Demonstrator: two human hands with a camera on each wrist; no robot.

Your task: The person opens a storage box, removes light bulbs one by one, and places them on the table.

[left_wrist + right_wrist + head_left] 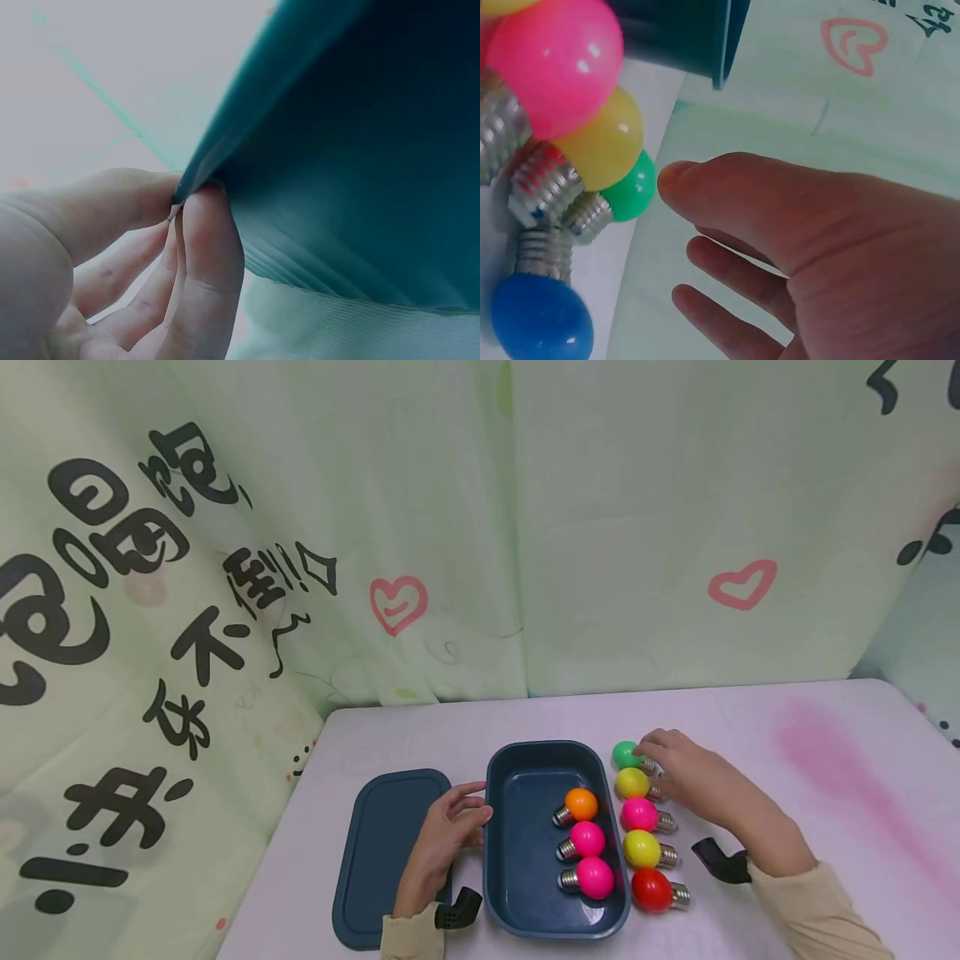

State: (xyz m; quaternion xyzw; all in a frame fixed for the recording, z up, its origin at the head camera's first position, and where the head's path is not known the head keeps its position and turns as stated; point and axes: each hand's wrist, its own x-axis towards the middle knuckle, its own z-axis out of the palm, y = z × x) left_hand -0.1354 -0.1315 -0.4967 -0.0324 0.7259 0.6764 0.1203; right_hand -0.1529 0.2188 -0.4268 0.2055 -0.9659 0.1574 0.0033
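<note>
A dark-blue rectangular plastic box [519, 860] on the bench [757, 735] holds three round, metal-based bulbs [589, 839], one orange, two pink — the left hand [447, 835] pinches its edge. Farther off, the right hand [690, 777] has fingers [739, 277] loosely spread beside a glossy green bulb [625, 754]; contact is unclear.

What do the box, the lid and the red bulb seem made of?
The box: probably plastic, satin blue, with smooth walls and rounded corners. The lid: likely the same, matching in colour. The red bulb: glossy, plastic or coated glass, I can't tell which; its base looks metal, silvery and ridged.
</note>
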